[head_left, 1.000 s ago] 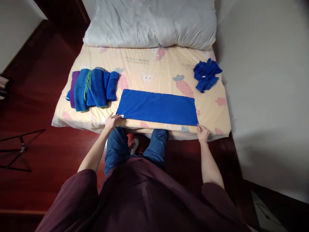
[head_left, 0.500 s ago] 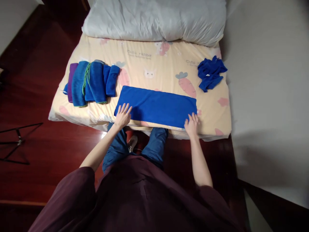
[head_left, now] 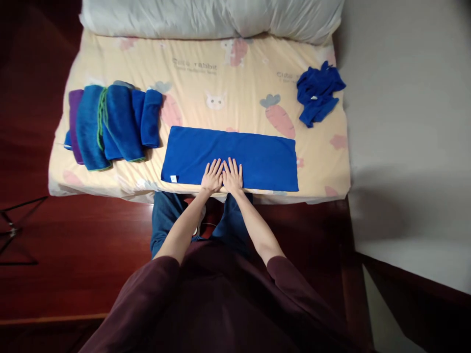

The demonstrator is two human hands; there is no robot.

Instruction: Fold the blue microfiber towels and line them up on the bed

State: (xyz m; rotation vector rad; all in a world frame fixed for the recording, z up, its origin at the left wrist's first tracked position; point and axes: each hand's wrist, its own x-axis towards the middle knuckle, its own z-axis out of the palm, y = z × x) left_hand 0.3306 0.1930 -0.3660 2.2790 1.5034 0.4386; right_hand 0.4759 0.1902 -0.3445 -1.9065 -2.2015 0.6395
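A blue cloth (head_left: 265, 157), a long flat rectangle, lies along the bed's front edge with a small white tag at its lower left corner. My left hand (head_left: 212, 176) rests flat on the cloth near the middle of its front edge, fingers spread. Right beside it, my right hand (head_left: 232, 176) is also laid flat with fingers apart. Neither hand grips anything. Rolled or folded blue and purple cloths (head_left: 121, 122) with a green cord sit to the left. A crumpled blue cloth (head_left: 318, 93) lies at the right.
The bed (head_left: 206, 108) has a yellow sheet with carrot and rabbit prints. A grey-white quilt (head_left: 206, 17) lies across its far side. A wall (head_left: 405, 122) stands at the right. Thin black stand legs (head_left: 14, 230) show on the floor at the left.
Both hands have come from the cloth's two ends to its middle, side by side. The white tag at the lower left corner is now uncovered. The view has shifted somewhat.
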